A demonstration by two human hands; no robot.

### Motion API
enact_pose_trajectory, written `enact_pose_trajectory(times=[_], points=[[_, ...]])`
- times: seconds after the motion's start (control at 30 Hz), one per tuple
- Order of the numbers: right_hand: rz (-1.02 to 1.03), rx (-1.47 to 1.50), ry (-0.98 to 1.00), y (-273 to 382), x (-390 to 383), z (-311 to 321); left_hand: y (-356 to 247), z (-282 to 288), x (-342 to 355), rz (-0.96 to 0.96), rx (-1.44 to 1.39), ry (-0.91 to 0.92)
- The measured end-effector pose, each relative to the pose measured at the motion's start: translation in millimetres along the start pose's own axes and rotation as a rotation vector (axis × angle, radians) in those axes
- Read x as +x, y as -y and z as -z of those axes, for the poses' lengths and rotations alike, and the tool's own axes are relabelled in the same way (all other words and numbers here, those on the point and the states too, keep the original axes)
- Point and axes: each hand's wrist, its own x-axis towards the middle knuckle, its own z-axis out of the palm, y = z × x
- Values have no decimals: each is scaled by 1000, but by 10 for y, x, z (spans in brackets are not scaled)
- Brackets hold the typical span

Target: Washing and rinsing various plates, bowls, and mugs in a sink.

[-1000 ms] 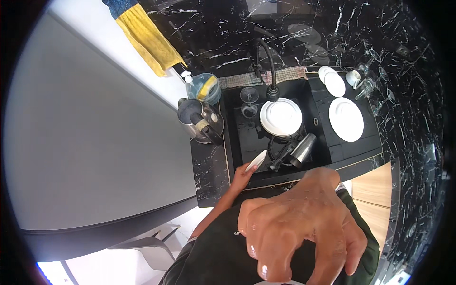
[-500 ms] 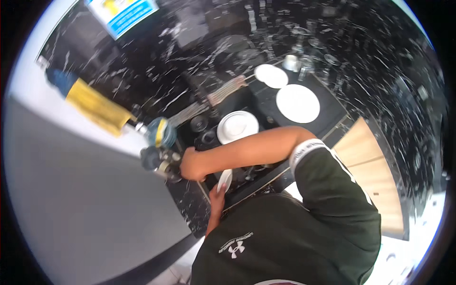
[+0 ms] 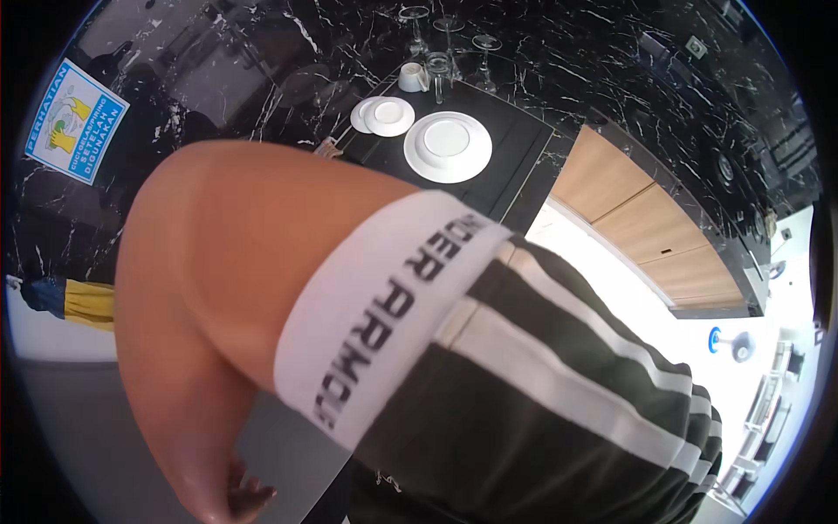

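Near the counter's far edge, a white dinner plate (image 3: 447, 147) lies flat, round and glossy, beside stacked saucers (image 3: 382, 115). One hand (image 3: 244, 498) shows low in view; its grip cannot be told.

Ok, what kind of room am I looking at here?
Probably a kitchen or dishwashing area: white plates and stemmed glasses stand on a black counter, with black marble walls behind.

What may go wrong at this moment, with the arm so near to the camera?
The raised upper arm and its banded sleeve hide the worktop below, so the hands work unseen. The stemmed glasses stand close together behind the stacked plates; a blind reach there might tip one.
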Motion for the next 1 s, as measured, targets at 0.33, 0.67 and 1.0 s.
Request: enact_pose_trajectory(times=[0.33,0.67,1.0], points=[[-25,-273,-191,531,878,248,84,12,-62,-50,-57,-90],[346,-318,-551,364,921,125,553,-82,89,-111,-204,-254],[-26,766,-292,-1982,-490,-1294,314,-8,89,-158,-265,-305]])
